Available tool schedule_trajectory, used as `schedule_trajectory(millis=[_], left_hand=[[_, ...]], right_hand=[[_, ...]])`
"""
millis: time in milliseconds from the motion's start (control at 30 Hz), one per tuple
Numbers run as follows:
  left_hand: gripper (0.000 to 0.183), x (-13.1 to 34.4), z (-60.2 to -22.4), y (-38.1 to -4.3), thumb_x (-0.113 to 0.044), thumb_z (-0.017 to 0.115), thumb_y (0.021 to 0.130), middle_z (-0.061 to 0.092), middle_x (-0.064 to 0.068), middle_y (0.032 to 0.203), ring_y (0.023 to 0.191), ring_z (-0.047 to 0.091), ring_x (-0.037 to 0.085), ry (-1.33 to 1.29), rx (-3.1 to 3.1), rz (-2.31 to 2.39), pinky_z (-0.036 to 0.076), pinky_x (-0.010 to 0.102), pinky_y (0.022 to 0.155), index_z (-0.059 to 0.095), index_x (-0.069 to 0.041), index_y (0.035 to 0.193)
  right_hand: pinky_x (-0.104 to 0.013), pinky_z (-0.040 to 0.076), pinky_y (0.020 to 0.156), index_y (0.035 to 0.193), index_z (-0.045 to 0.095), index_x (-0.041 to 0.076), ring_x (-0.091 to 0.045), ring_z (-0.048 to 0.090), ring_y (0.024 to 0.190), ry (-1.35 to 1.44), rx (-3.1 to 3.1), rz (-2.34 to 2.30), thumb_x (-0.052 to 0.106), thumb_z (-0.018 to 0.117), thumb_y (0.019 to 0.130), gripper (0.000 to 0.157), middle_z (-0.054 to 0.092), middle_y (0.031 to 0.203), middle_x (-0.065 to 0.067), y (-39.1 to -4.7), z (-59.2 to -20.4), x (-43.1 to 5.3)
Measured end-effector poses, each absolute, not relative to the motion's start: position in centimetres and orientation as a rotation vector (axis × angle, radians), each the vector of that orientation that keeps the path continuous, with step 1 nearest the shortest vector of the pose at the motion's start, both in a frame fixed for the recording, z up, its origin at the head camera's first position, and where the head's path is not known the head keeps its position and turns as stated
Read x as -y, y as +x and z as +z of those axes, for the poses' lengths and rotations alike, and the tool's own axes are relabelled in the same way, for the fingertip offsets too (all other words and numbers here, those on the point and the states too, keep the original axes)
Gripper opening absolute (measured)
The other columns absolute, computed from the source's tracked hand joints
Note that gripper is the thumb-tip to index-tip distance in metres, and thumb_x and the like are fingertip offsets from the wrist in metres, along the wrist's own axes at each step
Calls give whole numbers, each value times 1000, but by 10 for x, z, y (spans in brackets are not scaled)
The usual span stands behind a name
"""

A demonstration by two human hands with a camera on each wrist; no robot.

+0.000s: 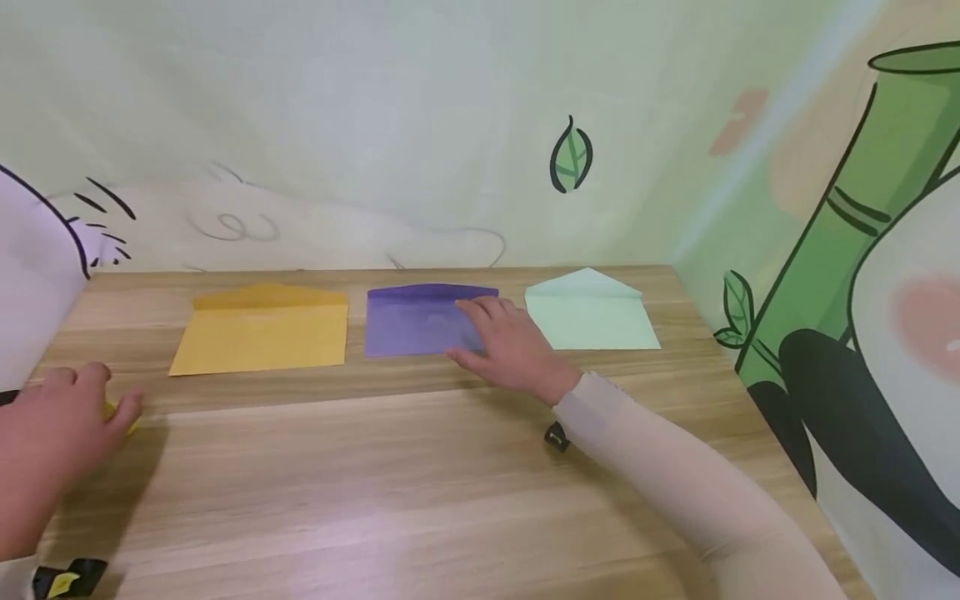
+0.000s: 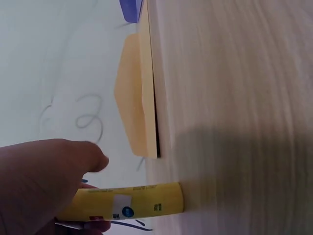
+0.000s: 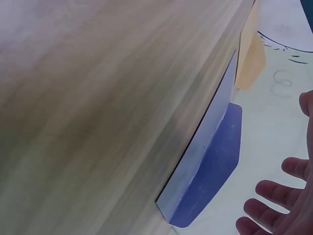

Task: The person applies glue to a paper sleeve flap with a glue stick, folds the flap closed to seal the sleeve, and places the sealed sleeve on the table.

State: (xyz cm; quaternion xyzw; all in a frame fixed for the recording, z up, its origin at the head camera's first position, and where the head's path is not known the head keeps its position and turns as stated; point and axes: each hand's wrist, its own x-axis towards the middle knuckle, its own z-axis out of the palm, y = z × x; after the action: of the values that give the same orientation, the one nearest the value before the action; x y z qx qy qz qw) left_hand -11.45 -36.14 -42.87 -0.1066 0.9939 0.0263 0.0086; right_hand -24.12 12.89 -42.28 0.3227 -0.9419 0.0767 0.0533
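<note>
left hand point(image 1: 67, 425): around the upper part of the yellow tube, at the left of the surface point(image 1: 337, 483); thumb spread away from the tube, fingertips bent behind it. whether they bear on it, i cannot tell.
yellow tube point(image 2: 142, 200): stands on end, foot on the surface, near the yellow envelope's left end.
right hand point(image 1: 513, 346): half open, fingers spread and loosely bent, holding nothing; it hangs over the right end of the purple envelope, apart from it in the right wrist view.
yellow envelope point(image 1: 258, 337): left of the row, flap unfolded toward the wall point(image 1: 337, 125).
purple envelope point(image 1: 412, 327): middle, flap unfolded too and tipped up off the surface.
mint envelope point(image 1: 596, 321): right of the row, its pointed flap toward the wall.
tipping risk: the tube looks narrow-footed, so a brush from the left thumb could topple it and set it rolling.
sliding risk: paper on smooth wood would likely skid if the right fingers pushed sideways.
crease risk: the raised purple flap could bend if the right hand came down on it crookedly.
</note>
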Motion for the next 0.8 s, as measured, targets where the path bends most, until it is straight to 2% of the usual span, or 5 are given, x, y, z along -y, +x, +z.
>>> schedule_trajectory(millis=[100,233,400,533,800], left_hand=[[44,357,-426,-115,-17,57,98,41,43,108,86,51,52,-304,-3086,153,44,61,69,42,19,118],[32,349,-421,-117,-7,60,96,42,39,106,79,51,43,-222,-3030,281,44,52,63,46,16,114],[31,326,-412,-122,-15,68,93,53,34,103,79,57,40,32,-3079,391,46,52,64,56,10,108],[32,303,-403,-124,-19,71,94,59,30,106,77,60,35,225,-3146,474,48,50,63,60,6,110],[35,263,-388,-121,-22,74,92,64,23,109,76,64,28,368,-3163,562,51,49,65,65,2,115]], right_hand=[[-52,43,104,151,40,13,-33,47,133,978,2892,245,60,51,97,73,50,145,-12,-242,-421,-130],[-52,42,105,151,41,13,-33,47,134,985,2908,243,59,51,97,72,50,145,-12,-240,-420,-131],[-51,44,103,150,42,14,-32,49,132,985,2886,226,60,51,97,71,52,143,-12,-239,-418,-133],[-53,41,106,152,40,13,-33,47,135,1001,2893,244,60,51,97,72,50,145,-13,-239,-417,-133],[-49,39,110,152,39,11,-31,46,134,1061,2882,322,57,55,96,74,51,143,-13,-234,-419,-127]])
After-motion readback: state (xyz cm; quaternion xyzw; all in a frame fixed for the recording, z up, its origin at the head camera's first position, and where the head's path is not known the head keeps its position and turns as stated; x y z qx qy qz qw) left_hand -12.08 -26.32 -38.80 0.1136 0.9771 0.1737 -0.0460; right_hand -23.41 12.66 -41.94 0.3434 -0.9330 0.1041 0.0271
